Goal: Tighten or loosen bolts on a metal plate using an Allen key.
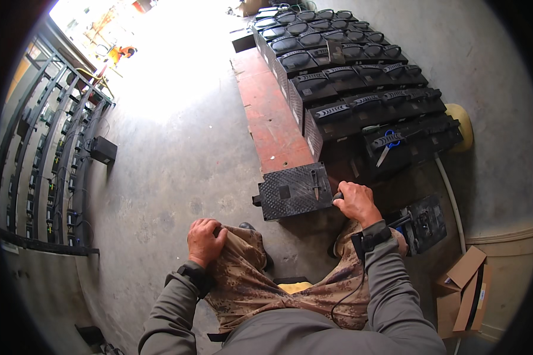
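Note:
A black box [290,201] with a textured lid lies in front of my knees. On its lid lies a small dark hand tool [315,188] with a pale brownish tip. At the box's right edge, my right hand [356,202] is closed around a dark rounded handle [337,197]; I cannot tell whether the handle belongs to the box. My left hand [206,241] rests on my left knee with its fingers curled. A bit of something dark shows by its thumb, too hidden to name.
Rows of black boxes with handles [355,106] stand ahead to the right, blue-handled scissors [388,145] on the nearest. A reddish board [272,112] lies beside them. By my right leg is a black tool tray [420,225]; behind it, a cardboard box [465,290]. A metal rack [53,160] stands left.

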The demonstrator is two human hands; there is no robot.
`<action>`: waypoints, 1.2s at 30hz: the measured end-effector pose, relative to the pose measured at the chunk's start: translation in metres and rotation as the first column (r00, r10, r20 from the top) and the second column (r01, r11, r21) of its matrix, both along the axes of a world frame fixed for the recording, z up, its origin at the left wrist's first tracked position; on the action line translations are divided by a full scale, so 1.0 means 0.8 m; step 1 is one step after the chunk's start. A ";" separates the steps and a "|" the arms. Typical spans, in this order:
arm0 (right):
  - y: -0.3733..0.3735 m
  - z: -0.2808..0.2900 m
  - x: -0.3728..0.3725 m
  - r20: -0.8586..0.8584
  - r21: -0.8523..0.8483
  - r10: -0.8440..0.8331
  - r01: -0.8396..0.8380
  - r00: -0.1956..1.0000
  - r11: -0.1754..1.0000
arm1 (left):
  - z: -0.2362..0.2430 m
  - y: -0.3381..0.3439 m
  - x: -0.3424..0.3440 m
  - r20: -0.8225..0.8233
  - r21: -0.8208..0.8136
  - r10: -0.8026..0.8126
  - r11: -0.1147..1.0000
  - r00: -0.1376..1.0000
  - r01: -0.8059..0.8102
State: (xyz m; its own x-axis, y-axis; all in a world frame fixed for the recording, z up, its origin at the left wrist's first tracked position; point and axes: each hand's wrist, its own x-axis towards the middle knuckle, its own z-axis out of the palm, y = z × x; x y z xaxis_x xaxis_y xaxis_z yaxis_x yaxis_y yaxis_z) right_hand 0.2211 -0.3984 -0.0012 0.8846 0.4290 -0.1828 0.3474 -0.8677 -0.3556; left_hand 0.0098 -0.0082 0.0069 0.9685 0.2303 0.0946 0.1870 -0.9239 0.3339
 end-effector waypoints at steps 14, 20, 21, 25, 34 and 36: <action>-0.001 -0.002 0.002 -0.006 0.041 -0.022 0.022 1.000 0.999 | -0.003 0.001 0.000 0.012 0.000 0.000 1.000 1.000 0.000; 0.001 0.012 -0.002 -0.078 0.039 -0.086 0.089 0.993 0.995 | -0.002 0.001 0.001 0.005 -0.002 0.007 1.000 1.000 -0.007; 0.002 0.012 -0.002 -0.084 0.033 -0.084 0.087 0.993 0.996 | 0.000 0.000 0.002 0.003 -0.004 0.007 1.000 1.000 -0.007; -0.005 -0.002 -0.001 -0.049 0.102 -0.010 0.015 0.999 0.995 | 0.000 0.000 0.003 0.013 0.006 -0.003 1.000 1.000 0.003; -0.001 0.000 0.001 -0.053 0.022 -0.020 0.021 0.998 1.000 | 0.000 -0.001 0.001 0.000 0.003 0.000 1.000 1.000 0.000; 0.000 -0.001 0.001 -0.048 0.025 -0.021 0.022 0.999 0.999 | 0.001 -0.002 0.001 -0.003 0.000 0.004 1.000 1.000 -0.004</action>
State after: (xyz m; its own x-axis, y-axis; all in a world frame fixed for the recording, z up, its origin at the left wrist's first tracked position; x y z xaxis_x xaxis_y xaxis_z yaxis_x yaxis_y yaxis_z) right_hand 0.2219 -0.3985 -0.0023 0.8841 0.4153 -0.2142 0.3112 -0.8652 -0.3932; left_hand 0.0106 -0.0095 0.0073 0.9679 0.2340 0.0917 0.1917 -0.9232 0.3330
